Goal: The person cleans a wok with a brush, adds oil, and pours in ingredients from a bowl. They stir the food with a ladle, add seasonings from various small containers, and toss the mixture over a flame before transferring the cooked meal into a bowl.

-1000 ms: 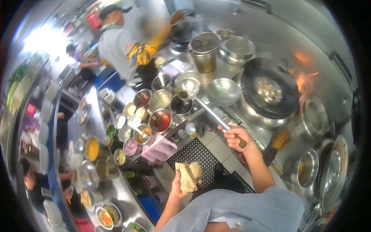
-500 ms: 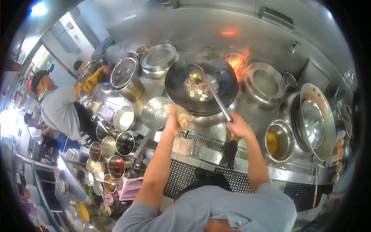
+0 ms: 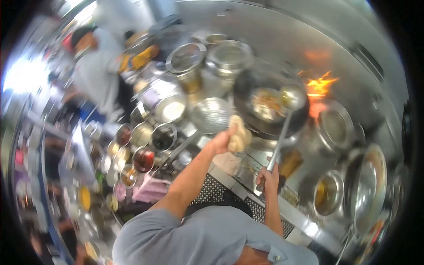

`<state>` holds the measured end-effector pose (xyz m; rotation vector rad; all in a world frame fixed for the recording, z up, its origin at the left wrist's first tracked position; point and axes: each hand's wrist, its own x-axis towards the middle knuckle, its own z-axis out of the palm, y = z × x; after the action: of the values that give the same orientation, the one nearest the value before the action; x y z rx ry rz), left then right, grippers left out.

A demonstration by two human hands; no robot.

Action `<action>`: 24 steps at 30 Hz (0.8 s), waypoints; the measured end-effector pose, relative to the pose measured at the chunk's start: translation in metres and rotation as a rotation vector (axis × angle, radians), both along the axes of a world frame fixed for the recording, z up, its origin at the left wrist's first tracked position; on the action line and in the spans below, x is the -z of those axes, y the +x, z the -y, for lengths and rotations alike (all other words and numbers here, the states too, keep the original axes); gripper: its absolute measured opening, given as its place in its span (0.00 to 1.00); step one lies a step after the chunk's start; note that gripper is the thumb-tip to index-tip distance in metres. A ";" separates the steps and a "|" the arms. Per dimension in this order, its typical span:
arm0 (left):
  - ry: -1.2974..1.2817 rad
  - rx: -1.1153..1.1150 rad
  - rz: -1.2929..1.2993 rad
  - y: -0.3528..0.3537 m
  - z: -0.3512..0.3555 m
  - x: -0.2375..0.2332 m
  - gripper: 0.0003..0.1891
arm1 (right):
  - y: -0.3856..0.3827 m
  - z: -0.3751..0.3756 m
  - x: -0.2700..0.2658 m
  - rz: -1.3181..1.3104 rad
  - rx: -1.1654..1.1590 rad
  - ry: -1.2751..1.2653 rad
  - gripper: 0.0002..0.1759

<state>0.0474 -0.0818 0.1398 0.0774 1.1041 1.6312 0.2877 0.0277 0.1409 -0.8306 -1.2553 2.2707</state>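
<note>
Big wok [image 3: 265, 77] beside the flames [image 3: 321, 85]; ladle [image 3: 285, 128] over it, right hand [image 3: 268, 179] gripping its handle: level bowl spills least! Left hand [image 3: 221, 141] clutches the cloth [image 3: 238, 134], best kept off the fire. Food [image 3: 266, 106] lies in the wok.

From here I make out a silver-grey counter [image 3: 309, 227], and over its front edge a pale cream cloth [image 3: 239, 134]. I see a black wok [image 3: 247, 86] with off-white and orange-brown food [image 3: 267, 105], and a silver ladle [image 3: 282, 136] holding something yellowish. Toward the counter's back edge, the flames [image 3: 321, 86] show me orange and yellow. The strainer [image 3: 212, 115] is silver, patterned with dots. Left of it I get white, near-black and bright red pot contents [image 3: 144, 160], then pink cloths [image 3: 150, 189]. The floor mat [image 3: 212, 190] reads black with pale dots, the near shirt [image 3: 203, 234] blue-grey, the co-worker's sleeve [image 3: 132, 61] yellow with dark patterning.
</note>
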 end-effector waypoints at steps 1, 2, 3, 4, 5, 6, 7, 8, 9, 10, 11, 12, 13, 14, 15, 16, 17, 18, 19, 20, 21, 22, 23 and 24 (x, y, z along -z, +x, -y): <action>0.060 0.049 0.057 0.001 0.019 -0.013 0.35 | -0.010 0.021 -0.009 -0.038 -0.106 0.015 0.29; 0.151 0.142 0.089 -0.001 0.038 -0.028 0.35 | -0.023 0.044 -0.016 -0.077 -0.203 0.028 0.27; 0.176 0.116 0.039 -0.004 0.048 -0.032 0.36 | -0.039 0.071 -0.021 -0.105 -0.377 0.035 0.26; 0.157 0.095 -0.006 -0.004 0.062 -0.058 0.35 | -0.052 0.100 -0.026 -0.134 -0.540 0.039 0.25; 0.185 0.099 -0.245 -0.001 0.074 -0.073 0.36 | -0.063 0.122 -0.028 -0.165 -0.694 0.044 0.25; 0.200 0.110 -0.485 -0.002 0.090 -0.084 0.38 | -0.077 0.140 -0.020 -0.199 -0.827 0.154 0.26; 0.167 0.036 -0.500 -0.007 0.115 -0.094 0.39 | -0.096 0.160 -0.007 -0.239 -0.955 0.266 0.28; 0.132 -0.034 -0.511 -0.013 0.144 -0.102 0.41 | -0.110 0.178 0.004 -0.280 -1.075 0.377 0.29; 0.097 -0.096 -0.514 -0.015 0.177 -0.106 0.42 | -0.123 0.195 -0.021 -0.234 -1.194 0.629 0.31; 0.025 -0.134 -0.568 -0.023 0.211 -0.104 0.42 | -0.135 0.213 -0.023 -0.354 -1.263 0.871 0.31; -0.041 -0.169 -0.607 -0.028 0.247 -0.096 0.42 | -0.151 0.229 -0.043 -0.244 -1.572 1.069 0.28; -0.099 -0.203 -0.643 -0.031 0.280 -0.092 0.42 | -0.164 0.242 -0.060 -0.107 -1.879 1.267 0.26; -0.168 -0.206 -0.591 -0.027 0.314 -0.103 0.42 | -0.179 0.246 -0.038 -0.247 -1.813 1.395 0.16; -0.233 -0.210 -0.538 -0.019 0.347 -0.112 0.43 | -0.206 0.243 -0.040 -0.244 -1.751 1.437 0.10; -0.203 -0.212 -0.531 -0.014 0.375 -0.101 0.43 | -0.221 0.243 -0.071 0.165 -1.582 0.998 0.12; -0.176 -0.215 -0.526 -0.007 0.401 -0.089 0.43 | -0.244 0.238 -0.090 0.231 -1.408 0.994 0.18; -0.202 -0.216 -0.423 0.003 0.424 -0.083 0.43 | -0.269 0.231 -0.092 0.241 -1.220 0.952 0.20; -0.230 -0.213 -0.312 0.015 0.444 -0.075 0.43 | -0.297 0.229 -0.090 0.151 -1.039 0.870 0.21; -0.203 -0.228 -0.247 0.027 0.461 -0.062 0.43 | -0.325 0.232 -0.086 0.047 -0.868 0.965 0.22; -0.176 -0.242 -0.180 0.036 0.474 -0.049 0.44 | -0.358 0.239 -0.080 0.097 -0.800 1.008 0.20; -0.172 -0.260 -0.121 0.046 0.481 -0.048 0.44 | -0.389 0.246 -0.069 0.051 -0.787 1.393 0.13; -0.166 -0.283 -0.065 0.055 0.485 -0.051 0.43 | -0.418 0.257 -0.044 -0.065 -0.811 1.519 0.10; -0.145 -0.313 -0.022 0.062 0.486 -0.058 0.43 | -0.446 0.270 -0.020 -0.198 -0.834 1.644 0.11; -0.149 -0.325 -0.027 0.066 0.486 -0.060 0.43 | -0.469 0.284 -0.010 -0.148 -0.912 1.735 0.13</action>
<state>0.1133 -0.5678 0.1998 -0.1863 1.3066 1.8304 -0.1811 -0.2565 0.1508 0.6464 -2.9011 0.6709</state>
